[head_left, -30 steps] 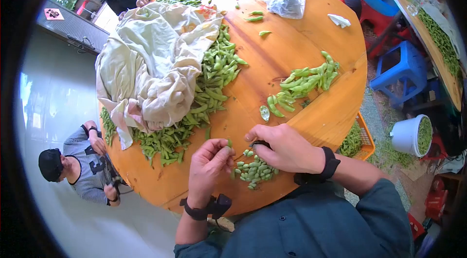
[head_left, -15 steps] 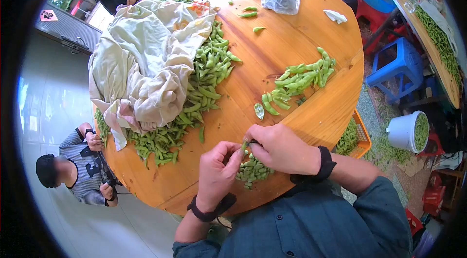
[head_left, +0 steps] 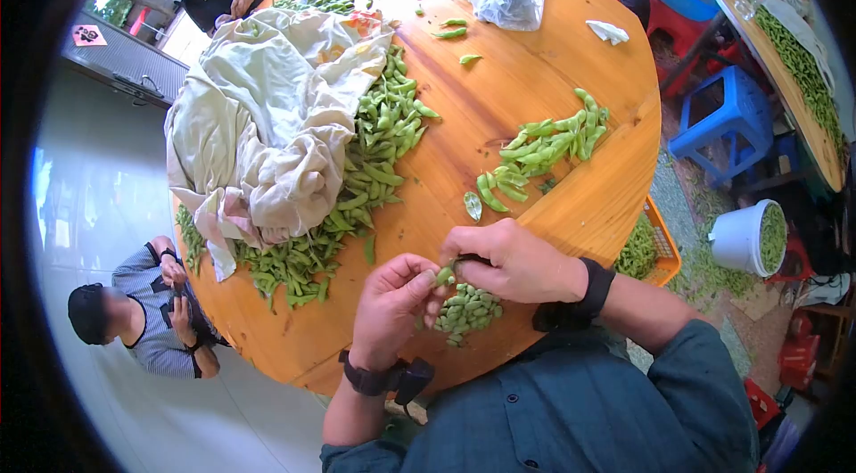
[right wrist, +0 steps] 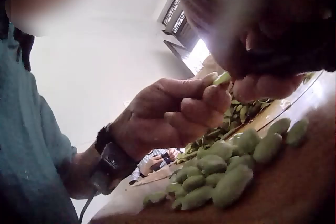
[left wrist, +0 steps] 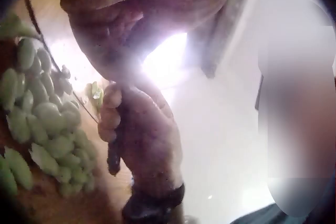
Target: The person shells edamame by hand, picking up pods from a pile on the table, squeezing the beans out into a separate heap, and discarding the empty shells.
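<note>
Near the table's front edge, my left hand (head_left: 390, 305) pinches a green pod (head_left: 444, 276) between thumb and forefinger; the right wrist view shows the pod's tip (right wrist: 222, 79) there. My right hand (head_left: 517, 264) meets it from the right, its fingers curled round a dark object (left wrist: 114, 153), seen in the left wrist view, whose full shape is hidden. Shelled beans (head_left: 468, 311) lie in a small pile just below both hands. Whole pods (head_left: 553, 148) lie beyond the right hand, with one opened pod (head_left: 473, 206) nearer.
A crumpled cloth (head_left: 267, 116) covers part of a large pod heap (head_left: 379, 170) on the left of the round table (head_left: 499, 90). Two people sit across and at left. A plastic bag (head_left: 510, 2) stands at the far side; an orange basket (head_left: 662, 241) and white bucket (head_left: 744, 239) are at right.
My left hand has moved right and up to meet the right hand, bringing a pod with it. The right hand has shifted slightly. The seated person at left has brought both hands together.
</note>
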Demonstrator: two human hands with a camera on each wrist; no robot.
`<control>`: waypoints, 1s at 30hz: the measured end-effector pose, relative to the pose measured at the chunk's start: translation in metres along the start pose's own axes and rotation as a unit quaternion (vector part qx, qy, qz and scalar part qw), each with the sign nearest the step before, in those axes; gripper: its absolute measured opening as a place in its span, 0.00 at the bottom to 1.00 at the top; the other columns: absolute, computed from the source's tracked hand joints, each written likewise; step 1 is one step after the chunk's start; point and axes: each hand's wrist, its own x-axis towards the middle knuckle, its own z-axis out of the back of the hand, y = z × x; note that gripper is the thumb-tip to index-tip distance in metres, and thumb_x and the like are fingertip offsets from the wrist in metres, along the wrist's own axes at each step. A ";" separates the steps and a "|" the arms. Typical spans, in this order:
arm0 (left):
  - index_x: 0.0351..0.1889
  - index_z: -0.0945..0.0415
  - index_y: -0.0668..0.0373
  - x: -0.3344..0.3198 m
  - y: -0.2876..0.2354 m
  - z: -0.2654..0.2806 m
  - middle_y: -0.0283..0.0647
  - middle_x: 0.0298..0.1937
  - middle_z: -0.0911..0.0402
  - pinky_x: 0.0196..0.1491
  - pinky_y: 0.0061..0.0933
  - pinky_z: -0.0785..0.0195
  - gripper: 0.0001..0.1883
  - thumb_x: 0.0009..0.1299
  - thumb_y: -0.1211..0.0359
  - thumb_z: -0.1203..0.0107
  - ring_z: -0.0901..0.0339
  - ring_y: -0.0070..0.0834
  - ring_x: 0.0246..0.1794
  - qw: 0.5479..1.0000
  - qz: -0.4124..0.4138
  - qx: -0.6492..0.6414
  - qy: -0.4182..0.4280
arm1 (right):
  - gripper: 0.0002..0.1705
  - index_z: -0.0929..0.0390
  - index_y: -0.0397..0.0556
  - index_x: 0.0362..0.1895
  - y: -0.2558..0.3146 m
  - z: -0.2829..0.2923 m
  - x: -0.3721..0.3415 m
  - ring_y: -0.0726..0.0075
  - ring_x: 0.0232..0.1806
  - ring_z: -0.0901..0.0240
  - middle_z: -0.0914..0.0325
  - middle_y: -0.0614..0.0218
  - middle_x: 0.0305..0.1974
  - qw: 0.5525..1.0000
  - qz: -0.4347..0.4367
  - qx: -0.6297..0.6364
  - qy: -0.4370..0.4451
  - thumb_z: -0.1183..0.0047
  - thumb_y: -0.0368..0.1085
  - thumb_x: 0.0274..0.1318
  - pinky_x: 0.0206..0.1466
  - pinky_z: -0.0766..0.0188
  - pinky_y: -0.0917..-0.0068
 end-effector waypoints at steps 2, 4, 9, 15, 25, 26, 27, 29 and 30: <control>0.43 0.25 0.62 0.006 0.009 0.010 0.36 0.32 0.19 0.27 0.20 0.30 0.07 0.78 0.69 0.50 0.24 0.21 0.24 0.978 0.036 -0.169 0.113 | 0.07 0.24 0.41 0.38 -0.007 0.002 0.002 0.46 0.30 0.20 0.21 0.50 0.28 1.000 0.006 0.023 0.007 0.49 0.29 0.56 0.36 0.24 0.59; 0.43 0.25 0.62 0.001 0.002 0.000 0.36 0.33 0.19 0.28 0.19 0.29 0.05 0.77 0.70 0.48 0.23 0.21 0.25 0.988 0.041 -0.126 0.080 | 0.07 0.23 0.40 0.37 -0.011 0.001 0.002 0.47 0.30 0.20 0.21 0.50 0.28 0.999 0.011 0.044 0.011 0.49 0.30 0.55 0.37 0.23 0.60; 0.41 0.25 0.62 -0.004 0.010 -0.013 0.36 0.32 0.19 0.31 0.18 0.30 0.05 0.71 0.74 0.40 0.22 0.21 0.27 0.957 -0.146 0.250 -0.030 | 0.07 0.23 0.40 0.35 -0.004 -0.004 -0.002 0.42 0.29 0.21 0.22 0.48 0.26 0.997 -0.025 -0.066 -0.029 0.48 0.32 0.54 0.35 0.24 0.57; 0.41 0.21 0.64 -0.007 0.008 -0.015 0.33 0.28 0.19 0.27 0.17 0.34 0.05 0.73 0.72 0.41 0.26 0.17 0.23 0.972 -0.109 0.204 -0.048 | 0.05 0.24 0.40 0.34 0.001 -0.005 -0.003 0.39 0.30 0.22 0.22 0.47 0.25 0.997 -0.008 -0.079 -0.022 0.48 0.30 0.54 0.35 0.25 0.55; 0.42 0.21 0.60 -0.002 -0.001 -0.002 0.34 0.27 0.19 0.20 0.18 0.38 0.07 0.77 0.67 0.47 0.29 0.19 0.18 0.998 0.062 -0.016 0.023 | 0.04 0.25 0.41 0.35 -0.016 0.009 0.008 0.50 0.29 0.22 0.22 0.51 0.27 0.995 0.062 0.023 0.069 0.49 0.28 0.55 0.35 0.26 0.61; 0.42 0.21 0.60 -0.001 -0.001 0.000 0.34 0.28 0.18 0.22 0.17 0.35 0.08 0.77 0.66 0.46 0.27 0.18 0.20 0.994 0.073 -0.058 0.051 | 0.05 0.24 0.41 0.36 -0.012 0.013 0.009 0.52 0.28 0.22 0.22 0.52 0.26 0.991 -0.003 0.082 0.103 0.49 0.28 0.56 0.35 0.26 0.62; 0.42 0.21 0.60 0.000 -0.001 0.002 0.33 0.29 0.18 0.23 0.16 0.33 0.09 0.77 0.65 0.45 0.25 0.16 0.22 0.988 0.083 -0.100 0.079 | 0.05 0.24 0.40 0.36 -0.009 0.015 0.010 0.54 0.28 0.22 0.22 0.53 0.26 0.978 -0.067 0.140 0.137 0.49 0.28 0.56 0.35 0.25 0.64; 0.43 0.21 0.60 0.002 0.000 0.003 0.33 0.29 0.18 0.24 0.15 0.32 0.09 0.77 0.64 0.45 0.24 0.16 0.23 0.991 0.076 -0.082 0.073 | 0.06 0.24 0.40 0.37 -0.006 0.016 0.012 0.53 0.28 0.22 0.21 0.52 0.27 0.980 -0.085 0.123 0.130 0.49 0.29 0.56 0.35 0.25 0.63; 0.44 0.21 0.60 0.003 -0.001 0.002 0.33 0.29 0.18 0.24 0.15 0.31 0.10 0.77 0.63 0.45 0.23 0.16 0.23 0.993 0.068 -0.062 0.068 | 0.07 0.23 0.41 0.37 -0.006 0.016 0.013 0.53 0.28 0.21 0.21 0.51 0.27 0.982 -0.102 0.105 0.122 0.50 0.30 0.56 0.35 0.24 0.63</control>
